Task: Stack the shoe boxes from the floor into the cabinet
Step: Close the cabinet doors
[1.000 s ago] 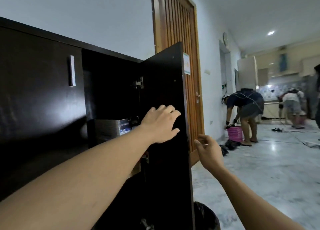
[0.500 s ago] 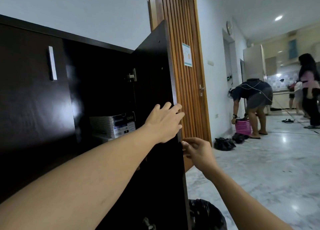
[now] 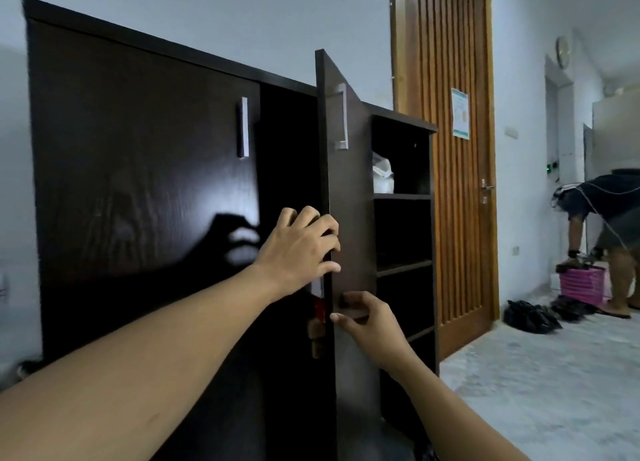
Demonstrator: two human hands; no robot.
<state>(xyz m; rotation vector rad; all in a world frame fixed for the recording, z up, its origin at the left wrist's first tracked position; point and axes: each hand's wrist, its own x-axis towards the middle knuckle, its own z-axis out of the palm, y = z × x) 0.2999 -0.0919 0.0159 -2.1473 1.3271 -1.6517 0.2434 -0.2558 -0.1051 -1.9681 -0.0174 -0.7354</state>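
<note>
Gripping the free edge of the half-open cabinet door (image 3: 349, 190), the left hand (image 3: 298, 249) has its fingers curled round that edge just above the middle of the view. The right hand (image 3: 370, 322), directly below at 6 o'clock from it, pinches the same edge, with its thumb on the rim and its bent fingers against the outer face. A silver handle (image 3: 343, 121) runs upright near the top of this door.

The dark cabinet (image 3: 173, 48) fills the view from 9 to 12 o'clock and stands against a pale wall (image 3: 242, 17). Its other door (image 3: 138, 155) is closed. In the gap behind the held door a sliver of red and white (image 3: 318, 304) shows; whether it is a shoe box cannot be told. Open shelves (image 3: 403, 264) at 3 o'clock of the held door carry a white wrapped bundle (image 3: 382, 176) in the top compartment.

Beyond the shelves stands a slatted wooden room door (image 3: 446, 183) with a paper notice (image 3: 460, 114) on it. On the pale mottled floor (image 3: 536, 391) at 4 o'clock lie black bags (image 3: 530, 316). Near them another person (image 3: 609, 211) bends over a pink basket (image 3: 583, 284).
</note>
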